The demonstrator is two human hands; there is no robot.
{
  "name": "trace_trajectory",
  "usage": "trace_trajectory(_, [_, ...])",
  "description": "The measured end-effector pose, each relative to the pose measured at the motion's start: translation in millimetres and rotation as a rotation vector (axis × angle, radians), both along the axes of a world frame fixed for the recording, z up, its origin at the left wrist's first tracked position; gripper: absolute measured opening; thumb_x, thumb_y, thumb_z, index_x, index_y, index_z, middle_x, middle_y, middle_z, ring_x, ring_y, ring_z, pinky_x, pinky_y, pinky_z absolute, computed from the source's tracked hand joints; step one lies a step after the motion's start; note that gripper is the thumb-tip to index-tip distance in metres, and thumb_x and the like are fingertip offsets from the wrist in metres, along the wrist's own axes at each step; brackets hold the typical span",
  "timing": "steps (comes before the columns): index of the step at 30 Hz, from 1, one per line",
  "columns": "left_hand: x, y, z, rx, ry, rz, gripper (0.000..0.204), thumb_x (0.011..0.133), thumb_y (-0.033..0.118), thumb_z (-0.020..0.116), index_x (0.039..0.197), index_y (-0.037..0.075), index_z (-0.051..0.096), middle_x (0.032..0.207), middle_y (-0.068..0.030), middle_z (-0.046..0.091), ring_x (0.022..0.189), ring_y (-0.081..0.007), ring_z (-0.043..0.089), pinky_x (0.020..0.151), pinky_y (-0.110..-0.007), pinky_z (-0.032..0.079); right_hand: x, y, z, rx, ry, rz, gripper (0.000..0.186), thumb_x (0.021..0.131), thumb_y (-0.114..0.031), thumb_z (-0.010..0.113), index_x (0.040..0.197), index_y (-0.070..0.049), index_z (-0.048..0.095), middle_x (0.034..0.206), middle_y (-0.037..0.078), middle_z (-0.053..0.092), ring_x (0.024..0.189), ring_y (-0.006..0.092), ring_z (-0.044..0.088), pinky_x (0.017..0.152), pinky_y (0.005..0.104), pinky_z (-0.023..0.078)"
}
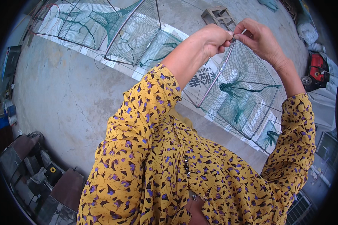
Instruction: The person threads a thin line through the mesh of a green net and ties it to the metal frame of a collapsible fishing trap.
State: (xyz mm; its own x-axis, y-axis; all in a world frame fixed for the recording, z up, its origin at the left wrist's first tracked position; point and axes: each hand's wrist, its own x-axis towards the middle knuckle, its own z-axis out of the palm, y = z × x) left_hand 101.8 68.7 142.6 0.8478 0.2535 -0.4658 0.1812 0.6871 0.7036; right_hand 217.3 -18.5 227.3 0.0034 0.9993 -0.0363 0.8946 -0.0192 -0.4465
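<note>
A long folding net trap [248, 108] of green mesh on square metal frames stretches across a white printed sheet [120, 70] on the floor. My left hand [217, 38] and my right hand [260, 42] meet at the raised top corner of one frame. Fingertips of both hands are pinched together there, close to touching each other. What exactly lies between them is too small to make out beyond the frame corner and mesh edge. Below the hands, the mesh draws inward to a dark green gathered funnel [229, 88]. More net sections [129, 41] stand upright at the upper left.
Grey concrete floor [67, 90] surrounds the sheet. Beyond my hands is a small wooden stool [218, 17]. A red wheeled item [317, 71] and a white bag [308, 33] are on the right. Dark equipment with brown panels [65, 187] stands at the lower left.
</note>
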Motion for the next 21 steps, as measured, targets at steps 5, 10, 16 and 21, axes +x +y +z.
trace_trajectory(5, [0.9,0.5,-2.3,0.025,-0.015,0.003,0.012,0.088,0.009,0.045,0.086,0.002,0.055,0.072,-0.0008,0.05,0.059,-0.0074,0.044,0.05,-0.02,0.038,2.2,4.6,0.5,-0.042,-0.046,0.033,0.011,0.077,-0.01,0.061,0.083,-0.002,0.056,0.073,0.006,0.056,0.065,0.0155,0.056,0.06,0.0267,0.046])
trace_trajectory(10, [0.3,-0.8,-0.9,0.07,-0.021,0.022,0.011,0.087,0.007,0.045,0.086,0.0,0.054,0.072,-0.0015,0.05,0.059,-0.008,0.044,0.049,-0.02,0.038,3.0,3.0,-4.6,-0.036,0.028,-0.015,0.012,0.076,-0.01,0.061,0.081,-0.002,0.055,0.072,0.007,0.055,0.064,0.0161,0.055,0.059,0.0271,0.046])
trace_trajectory(16, [0.0,-0.6,-1.7,0.09,-0.006,0.03,0.011,0.087,0.006,0.045,0.085,0.0,0.054,0.072,-0.0024,0.05,0.059,-0.0084,0.045,0.05,-0.02,0.039,-2.0,5.9,-4.1,-0.006,-0.17,0.065,0.014,0.077,-0.014,0.058,0.077,-0.001,0.053,0.071,0.01,0.052,0.064,0.0225,0.052,0.06,0.0315,0.044])
trace_trajectory(21, [-3.1,-2.4,5.7,0.084,-0.016,0.029,0.011,0.087,0.006,0.046,0.085,0.0,0.055,0.074,-0.0024,0.051,0.06,-0.0085,0.044,0.05,-0.021,0.039,2.0,4.0,-8.1,-0.017,-0.296,0.069,0.018,0.08,-0.019,0.053,0.079,-0.001,0.052,0.072,0.011,0.052,0.066,0.0233,0.051,0.062,0.0324,0.042])
